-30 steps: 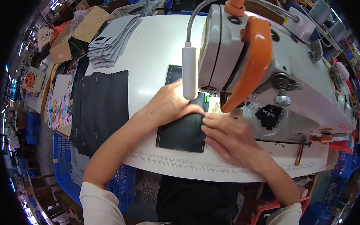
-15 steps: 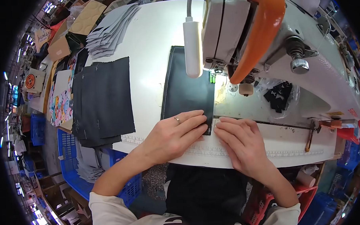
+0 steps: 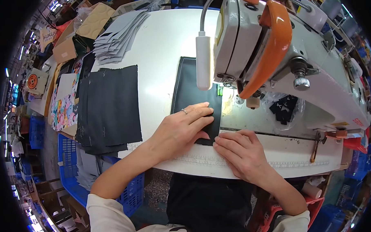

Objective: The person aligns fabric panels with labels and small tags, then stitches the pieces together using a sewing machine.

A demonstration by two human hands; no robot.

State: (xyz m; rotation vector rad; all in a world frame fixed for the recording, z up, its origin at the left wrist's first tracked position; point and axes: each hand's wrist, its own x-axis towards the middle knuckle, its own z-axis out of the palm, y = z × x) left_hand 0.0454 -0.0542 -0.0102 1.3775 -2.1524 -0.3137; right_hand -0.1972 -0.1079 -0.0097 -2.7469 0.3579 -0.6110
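Observation:
A black rectangular panel (image 3: 188,91) with pale stitching along its left and far edges lies on the white sewing table. Its right edge runs beneath the head of the sewing machine (image 3: 227,37). My left hand (image 3: 181,126), with a ring on one finger, rests flat across the near half of the panel, fingers stretched out. At the panel's near right corner, my right hand (image 3: 242,153) has its fingers bent and held together, closed on the edge. The fingertips' underside and the right thumb are hidden. The needle area is partly covered by the machine head and the white lamp (image 3: 203,64).
Black panels (image 3: 109,106) are stacked to the left, with grey sheets (image 3: 119,36) piled behind them. A plastic bag with black scraps (image 3: 284,108) lies under the machine arm. Small snips (image 3: 315,148) rest at the right. A ruler strip (image 3: 195,160) follows the table's front edge.
The camera view has shifted, so the table and machine appear lower. My left hand has slid farther up the panel, while my right hand has moved to its near corner.

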